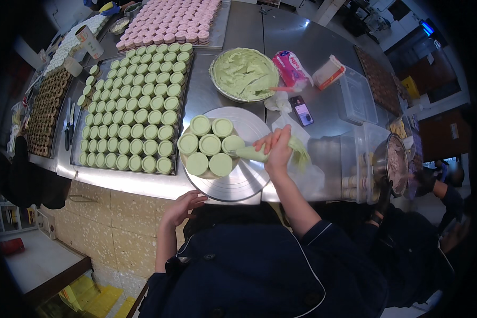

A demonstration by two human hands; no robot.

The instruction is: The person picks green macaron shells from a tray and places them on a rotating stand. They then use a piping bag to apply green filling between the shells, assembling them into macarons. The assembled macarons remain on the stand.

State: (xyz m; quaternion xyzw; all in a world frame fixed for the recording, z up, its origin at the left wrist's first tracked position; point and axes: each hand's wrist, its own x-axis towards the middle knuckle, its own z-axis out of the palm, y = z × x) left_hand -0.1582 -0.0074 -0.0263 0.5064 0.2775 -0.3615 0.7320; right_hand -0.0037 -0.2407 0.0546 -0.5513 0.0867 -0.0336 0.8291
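My right hand [278, 150] is closed around a piping bag [253, 154] of pale green cream, with the bag's loose end sticking out behind the fist. The bag's tip points left and meets the rightmost of several round cakes [210, 144] topped in green. They sit clustered on a round board on a metal turntable [249, 180]. Most tops show a raised ring of cream; the two nearest tops look flat. At the turntable's near left edge, my left hand [187, 206] holds nothing, its fingers apart. Whether it touches the rim I cannot tell.
A large tray [179, 114] of green-topped cakes lies left, with pink-topped ones [169, 21] behind. A bowl of green cream [244, 74], pink package [291, 69] and phone [302, 111] sit beyond the turntable. At right, plastic tubs [358, 159] stand beside a gloved co-worker's bowl [396, 164].
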